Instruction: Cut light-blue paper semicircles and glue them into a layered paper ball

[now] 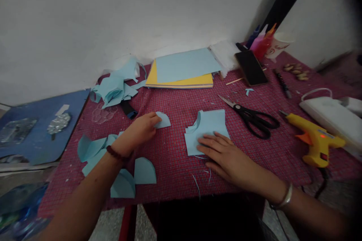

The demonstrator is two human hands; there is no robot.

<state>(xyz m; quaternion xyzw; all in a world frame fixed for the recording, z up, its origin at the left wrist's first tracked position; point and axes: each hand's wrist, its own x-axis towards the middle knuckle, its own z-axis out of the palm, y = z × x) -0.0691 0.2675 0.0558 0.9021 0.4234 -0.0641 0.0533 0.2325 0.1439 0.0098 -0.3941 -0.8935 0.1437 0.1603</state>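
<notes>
Between the fingertips of my left hand (pixel 144 126) is a small light-blue paper quarter circle (pixel 164 120), just above or on the checked red cloth. My right hand (pixel 226 154) lies flat, fingers spread, over a cut sheet of light-blue paper (pixel 213 120) with a curled notch at its upper left. Close to my left forearm lie more blue quarter-circle pieces (pixel 145 171), and some overlap in a loose heap (pixel 93 150) partly behind the arm. Black-handled scissors (pixel 251 116) rest with blades parted, right of the cut sheet.
A yellow glue gun (pixel 313 135) with a lit red light lies at the right by a white power strip (pixel 333 120). Behind are a paper stack (pixel 181 67), crumpled blue scraps (pixel 115 86), a phone (pixel 251 68), a marker (pixel 282 83) and a paper cup (pixel 278 45).
</notes>
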